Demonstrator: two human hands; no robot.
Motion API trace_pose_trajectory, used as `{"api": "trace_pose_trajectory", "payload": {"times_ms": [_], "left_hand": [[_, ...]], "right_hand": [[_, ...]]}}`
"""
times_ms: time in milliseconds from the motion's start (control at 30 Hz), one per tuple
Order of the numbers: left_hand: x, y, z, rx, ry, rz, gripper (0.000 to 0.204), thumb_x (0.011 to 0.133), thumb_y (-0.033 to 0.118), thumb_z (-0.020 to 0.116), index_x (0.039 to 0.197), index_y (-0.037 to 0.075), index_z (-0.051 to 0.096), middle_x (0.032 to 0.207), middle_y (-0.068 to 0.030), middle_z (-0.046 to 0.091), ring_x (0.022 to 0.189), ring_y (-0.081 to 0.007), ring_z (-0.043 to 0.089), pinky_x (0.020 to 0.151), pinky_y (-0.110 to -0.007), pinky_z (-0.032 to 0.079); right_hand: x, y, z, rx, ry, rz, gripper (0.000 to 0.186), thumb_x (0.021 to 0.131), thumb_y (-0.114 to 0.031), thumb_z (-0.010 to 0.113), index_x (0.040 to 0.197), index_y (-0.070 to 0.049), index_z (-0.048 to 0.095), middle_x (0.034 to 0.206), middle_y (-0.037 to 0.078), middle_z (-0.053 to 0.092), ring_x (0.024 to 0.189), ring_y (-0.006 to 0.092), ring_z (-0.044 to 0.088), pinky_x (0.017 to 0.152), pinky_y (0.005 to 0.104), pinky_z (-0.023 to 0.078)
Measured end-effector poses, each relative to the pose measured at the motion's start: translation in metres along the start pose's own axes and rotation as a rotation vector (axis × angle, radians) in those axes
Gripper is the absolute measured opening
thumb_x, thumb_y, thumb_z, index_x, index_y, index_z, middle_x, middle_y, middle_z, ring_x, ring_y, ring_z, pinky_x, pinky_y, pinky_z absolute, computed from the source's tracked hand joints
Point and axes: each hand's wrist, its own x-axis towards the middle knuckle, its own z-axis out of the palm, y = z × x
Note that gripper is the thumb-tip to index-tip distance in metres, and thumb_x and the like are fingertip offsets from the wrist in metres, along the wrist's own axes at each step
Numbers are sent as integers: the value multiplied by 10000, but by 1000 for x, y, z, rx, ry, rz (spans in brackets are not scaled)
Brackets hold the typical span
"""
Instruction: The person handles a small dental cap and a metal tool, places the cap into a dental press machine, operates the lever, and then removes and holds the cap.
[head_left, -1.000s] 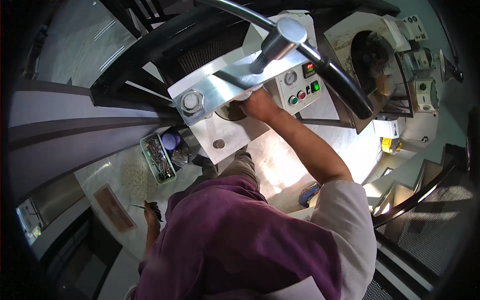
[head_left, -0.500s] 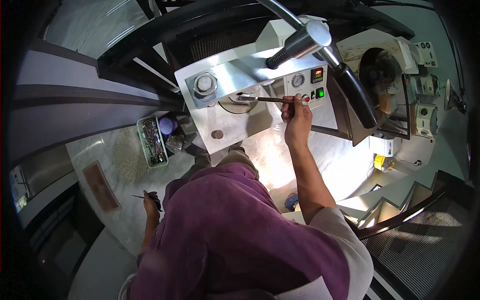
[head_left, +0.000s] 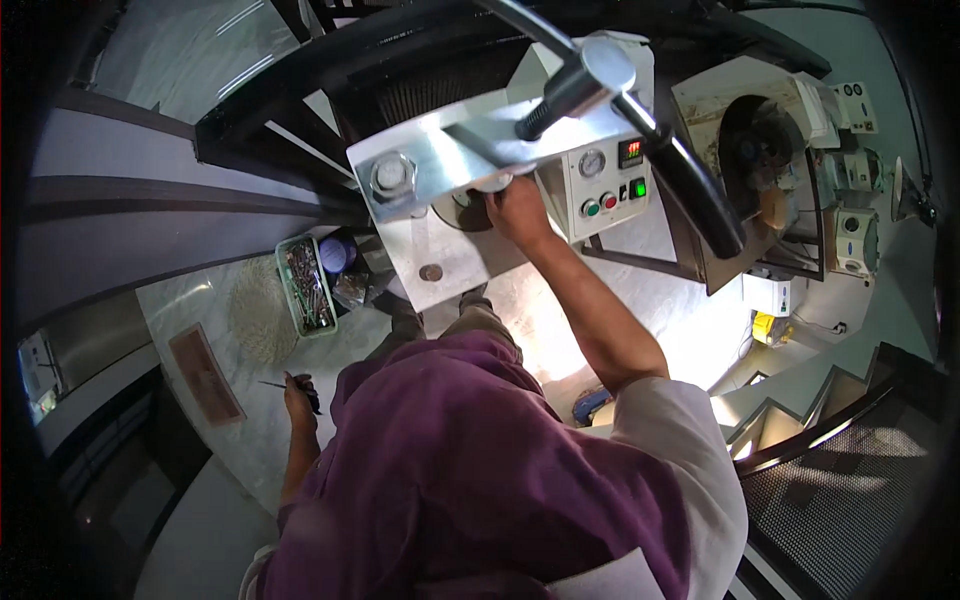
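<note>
My right hand (head_left: 518, 212) reaches under the metal crossbar (head_left: 460, 150) of a white press, over a round plate (head_left: 468, 212) in its base. Its fingers are curled and partly hidden by the bar. A thin brown-handled tool was in them half a second ago; now the hand and the bar mostly cover it. Low at my left side, my left hand (head_left: 300, 393) is closed around a thin pointed tool (head_left: 271, 384) with a dark grip. A small brown round piece (head_left: 431, 272) lies on the press base (head_left: 435, 293).
A black-handled lever (head_left: 690, 185) juts over the press. Its control panel (head_left: 610, 185) has a gauge, buttons and a lit display. Left of the press stand a tray of tools (head_left: 308, 285) and a purple-lidded container (head_left: 337, 253). At right is a machine with a dark round opening (head_left: 755, 145).
My right hand has moved left and inward, from in front of the control panel to beneath the crossbar. The panel buttons are now uncovered. The left hand has barely moved.
</note>
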Motion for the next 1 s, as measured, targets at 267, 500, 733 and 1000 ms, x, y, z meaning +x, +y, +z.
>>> {"api": "trace_pose_trajectory", "payload": {"times_ms": [267, 500, 733, 1000], "left_hand": [[-8, -24, -6, 1, 64, -97, 608, 1013, 535, 318, 847, 24, 604, 594, -12, 485, 447, -112, 422, 435, -266, 327], [-8, -19, -5, -39, 51, -91, 602, 1012, 531, 322, 851, 20, 597, 587, -5, 476, 443, -107, 419, 413, -270, 322], [-9, -7, -8, -51, 89, -52, 611, 1007, 544, 325, 843, 25, 603, 572, -4, 473, 419, -111, 416, 393, -272, 309], [-9, -13, -12, -8, 71, -66, 623, 1009, 545, 317, 836, 24, 610, 558, -6, 476, 429, -110, 428, 406, -268, 322]], "right_hand": [[0, -16, -14, 44, 150, 69, 143, 826, -63, 645, 952, -7, 606, 809, 207, 654, 754, 418, 638, 662, 470, 508], [-1, -19, -7, 350, 170, 161, 118, 805, -16, 648, 922, 1, 648, 739, 178, 671, 678, 293, 682, 603, 365, 503], [-2, -12, -10, 374, 63, 194, 137, 810, -40, 660, 944, -9, 656, 734, 176, 665, 664, 342, 654, 613, 385, 501], [1, -12, -19, -83, -103, -17, 185, 769, -103, 709, 937, -37, 668, 948, 180, 636, 881, 364, 623, 754, 443, 507]]}}
